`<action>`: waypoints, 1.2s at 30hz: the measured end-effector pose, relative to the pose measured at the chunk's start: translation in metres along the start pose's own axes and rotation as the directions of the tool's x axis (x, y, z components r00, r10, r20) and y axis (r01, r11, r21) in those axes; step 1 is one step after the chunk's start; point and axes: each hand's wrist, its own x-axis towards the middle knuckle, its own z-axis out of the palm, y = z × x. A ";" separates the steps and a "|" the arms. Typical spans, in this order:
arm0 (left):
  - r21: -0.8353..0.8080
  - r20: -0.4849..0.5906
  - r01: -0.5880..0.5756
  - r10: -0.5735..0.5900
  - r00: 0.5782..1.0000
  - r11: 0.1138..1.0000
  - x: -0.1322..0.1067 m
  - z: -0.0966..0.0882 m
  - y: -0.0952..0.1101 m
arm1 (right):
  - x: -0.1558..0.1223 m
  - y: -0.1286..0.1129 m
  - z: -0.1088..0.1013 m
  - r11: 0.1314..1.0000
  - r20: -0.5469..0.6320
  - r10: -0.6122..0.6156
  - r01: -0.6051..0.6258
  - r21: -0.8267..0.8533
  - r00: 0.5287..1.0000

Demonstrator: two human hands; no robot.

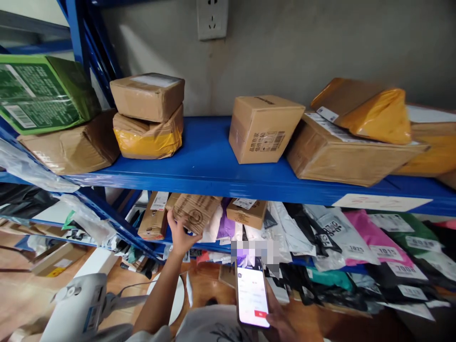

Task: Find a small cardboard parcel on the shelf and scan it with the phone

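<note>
The blue upper shelf overhangs the lower shelf, so lifting anything below too steeply could knock its edge. On it, at right, a large carton carries a tilted yellow-wrapped parcel — a jolt might slide that off. Centre-left, under the edge, the brown carton tilts among the lower packages, whether resting or raised I cannot tell; the left hand has its grip clamped on the near left corner, a one-sided hold that could let it twist loose. The purple package just right might get dragged along. Nearest, the right hand has its grip clamped round the phone — a stretch leftward could loosen it
</note>
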 end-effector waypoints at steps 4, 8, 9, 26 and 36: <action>0.212 0.130 -0.483 0.465 0.876 0.850 -0.005 0.003 0.001 | 0.003 0.007 -0.012 0.998 0.028 -0.017 0.015 0.068 0.999; 0.143 0.141 -0.442 0.424 0.895 0.886 -0.010 0.007 0.001 | 0.011 0.012 -0.018 0.996 0.054 -0.053 0.049 0.071 0.997; 0.097 0.120 -0.381 0.369 0.921 0.919 -0.008 0.006 0.001 | 0.013 0.012 -0.019 0.996 0.055 -0.065 0.061 0.059 0.996; -0.128 -0.107 0.210 -0.224 0.969 0.969 0.046 0.013 0.006 | 0.021 0.013 -0.003 1.000 -0.115 -0.019 0.020 0.010 0.993; -0.042 0.210 -0.588 0.583 0.785 0.808 -0.009 0.031 0.046 | 0.017 0.003 0.001 0.999 -0.231 0.024 -0.014 0.044 0.973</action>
